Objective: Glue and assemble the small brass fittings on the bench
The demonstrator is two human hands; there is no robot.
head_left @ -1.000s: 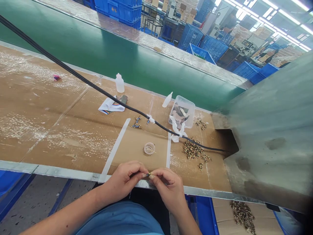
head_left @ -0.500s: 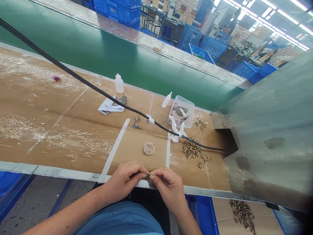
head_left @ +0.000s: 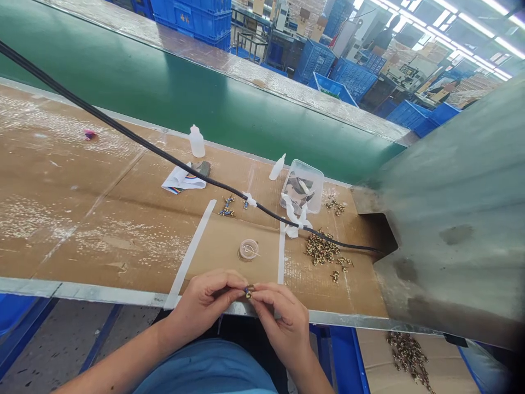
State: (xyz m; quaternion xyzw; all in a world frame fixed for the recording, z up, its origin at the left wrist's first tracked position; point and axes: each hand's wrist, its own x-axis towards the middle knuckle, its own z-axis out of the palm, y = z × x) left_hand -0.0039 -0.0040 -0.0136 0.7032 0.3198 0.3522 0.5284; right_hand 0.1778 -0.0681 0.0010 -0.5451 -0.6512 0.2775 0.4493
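"Brown cardboard sheathes the workbench (head_left: 139, 241); a clear plastic box (head_left: 318, 178) stands toward its far side, presumably out of the way."

"And the hands?"

"Left hand (head_left: 203, 301) and right hand (head_left: 287, 317) meet above the near edge, each in a narrow fingertip pinch; probably for close, steady control."

"Smaller items?"

"A loose heap of brassy, knobbly pieces (head_left: 322, 248) lies at right, seemingly within easy reach; next, a round, shallow pot (head_left: 241, 253); smallest, a blue-and-gold piece (head_left: 248, 294), irregular in outline, held between the fingertips of both hands."
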